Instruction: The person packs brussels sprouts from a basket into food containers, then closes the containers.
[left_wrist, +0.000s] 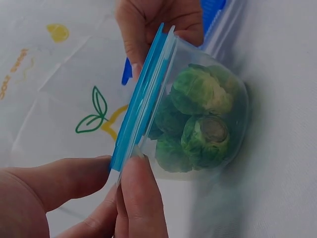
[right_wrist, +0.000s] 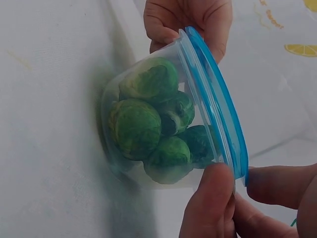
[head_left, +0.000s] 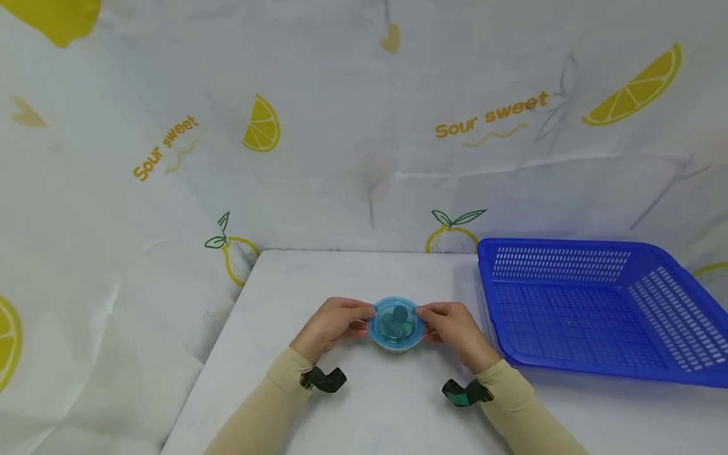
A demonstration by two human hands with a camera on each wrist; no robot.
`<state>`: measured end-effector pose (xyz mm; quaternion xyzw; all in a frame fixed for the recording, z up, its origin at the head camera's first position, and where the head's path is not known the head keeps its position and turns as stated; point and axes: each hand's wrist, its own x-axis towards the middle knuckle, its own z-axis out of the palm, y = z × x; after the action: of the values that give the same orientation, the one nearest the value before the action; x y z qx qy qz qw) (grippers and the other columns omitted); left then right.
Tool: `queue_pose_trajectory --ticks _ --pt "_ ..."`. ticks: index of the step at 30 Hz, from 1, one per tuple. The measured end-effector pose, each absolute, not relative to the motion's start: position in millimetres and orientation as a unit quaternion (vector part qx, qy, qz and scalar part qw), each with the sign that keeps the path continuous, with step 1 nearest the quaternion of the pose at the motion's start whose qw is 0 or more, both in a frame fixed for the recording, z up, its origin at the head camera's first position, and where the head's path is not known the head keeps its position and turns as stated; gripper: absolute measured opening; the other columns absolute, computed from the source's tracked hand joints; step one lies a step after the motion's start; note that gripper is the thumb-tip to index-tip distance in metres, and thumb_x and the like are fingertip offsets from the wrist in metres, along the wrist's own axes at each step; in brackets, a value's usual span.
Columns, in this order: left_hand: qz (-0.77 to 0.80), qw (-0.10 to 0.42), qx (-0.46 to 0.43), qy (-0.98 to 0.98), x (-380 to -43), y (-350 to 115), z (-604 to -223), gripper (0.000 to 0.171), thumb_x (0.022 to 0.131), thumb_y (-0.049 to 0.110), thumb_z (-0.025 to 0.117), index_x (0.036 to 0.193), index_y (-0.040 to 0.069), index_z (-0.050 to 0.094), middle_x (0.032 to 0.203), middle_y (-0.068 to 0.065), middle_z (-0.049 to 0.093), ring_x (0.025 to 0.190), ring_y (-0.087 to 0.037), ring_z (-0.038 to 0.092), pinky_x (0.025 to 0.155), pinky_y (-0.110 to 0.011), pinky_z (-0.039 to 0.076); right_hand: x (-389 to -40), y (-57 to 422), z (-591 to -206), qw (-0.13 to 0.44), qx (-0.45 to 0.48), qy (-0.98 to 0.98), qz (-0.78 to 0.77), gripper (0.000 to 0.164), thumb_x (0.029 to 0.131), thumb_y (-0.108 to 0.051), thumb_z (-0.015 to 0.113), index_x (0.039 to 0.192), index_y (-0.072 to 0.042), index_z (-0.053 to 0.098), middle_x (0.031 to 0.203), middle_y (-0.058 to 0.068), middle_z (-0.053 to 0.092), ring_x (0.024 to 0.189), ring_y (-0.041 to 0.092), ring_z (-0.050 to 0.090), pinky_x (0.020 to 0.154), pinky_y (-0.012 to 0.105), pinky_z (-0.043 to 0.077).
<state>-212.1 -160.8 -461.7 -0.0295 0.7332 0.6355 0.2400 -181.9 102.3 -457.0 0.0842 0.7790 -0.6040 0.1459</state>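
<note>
A clear round plastic container (right_wrist: 111, 94) stands on the white table, with several Brussels sprouts (right_wrist: 134, 129) inside. Its translucent blue lid (head_left: 396, 306) sits on the rim. From the left, my left hand (head_left: 337, 323) pinches the lid and rim, thumb on the lid's top and fingers beneath the rim. My right hand (head_left: 455, 328) grips the opposite side the same way. In the left wrist view the lid (left_wrist: 141, 104) lies along the rim; whether it is sealed all round I cannot tell.
To the right stands a large blue plastic basket (head_left: 569, 354) with slotted walls. A white sheet printed with lemons (head_left: 324, 139) hangs behind the white table (head_left: 296, 272) and down its left side. Both wrists wear dark straps.
</note>
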Motion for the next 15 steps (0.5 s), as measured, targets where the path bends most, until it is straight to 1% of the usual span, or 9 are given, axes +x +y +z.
queue_pose_trajectory --ticks 9,15 --pt "0.631 0.238 -0.030 0.738 -210.7 -159.0 -459.8 0.032 0.101 0.017 0.077 0.127 -0.001 0.077 0.101 -0.005 0.075 0.081 -0.011 0.072 0.073 -0.023 0.067 -182.5 102.3 -460.4 0.138 0.079 0.771 -0.617 0.032 0.108 -0.015 0.066 0.127 0.008 0.073 0.098 0.007 0.071 0.083 0.017 0.064 0.071 0.023 0.064" --pt "0.633 0.235 -0.031 0.737 -211.4 -158.6 -460.6 0.033 0.099 0.017 0.078 0.127 -0.002 0.077 0.100 -0.005 0.075 0.080 -0.011 0.072 0.072 -0.022 0.066 -182.8 102.2 -461.8 0.136 0.078 0.772 -0.616 0.030 0.107 -0.016 0.067 0.124 0.007 0.074 0.094 0.005 0.070 0.081 0.017 0.063 0.070 0.024 0.064"
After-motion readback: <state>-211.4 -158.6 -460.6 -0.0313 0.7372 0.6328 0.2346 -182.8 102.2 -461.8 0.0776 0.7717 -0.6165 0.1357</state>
